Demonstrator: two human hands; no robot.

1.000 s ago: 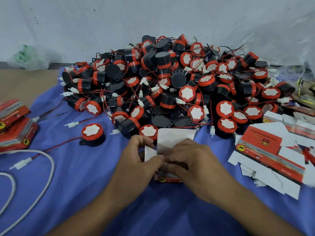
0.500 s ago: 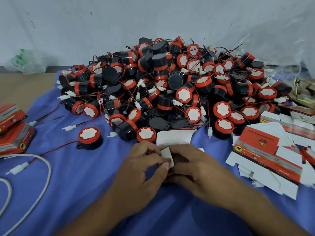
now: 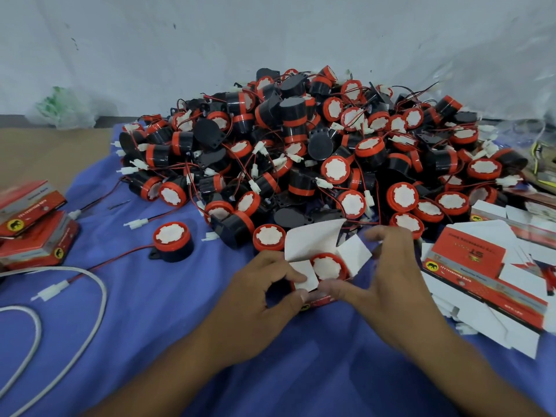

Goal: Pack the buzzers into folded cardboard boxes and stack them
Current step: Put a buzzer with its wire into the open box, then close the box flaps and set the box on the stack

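On my feed the left hand pinches the small red cardboard box at its left side, with the forefinger on a white side flap and the thumb low on the front wall. The box stands on the blue cloth just in front of the heap, its white top flaps all open. Inside sits a round black buzzer with a red rim, white face up. The right hand lays its thumb along the box front. Its fingers are spread apart above the right flap, blurred, and I cannot tell whether they touch it. Behind rises the big heap of black-and-red buzzers with red wires and white plugs. One loose buzzer stands apart on the cloth to the left. Further left, closed red boxes lie stacked. To the right lies a pile of flat unfolded red-and-white cartons. A white cable loops at lower left
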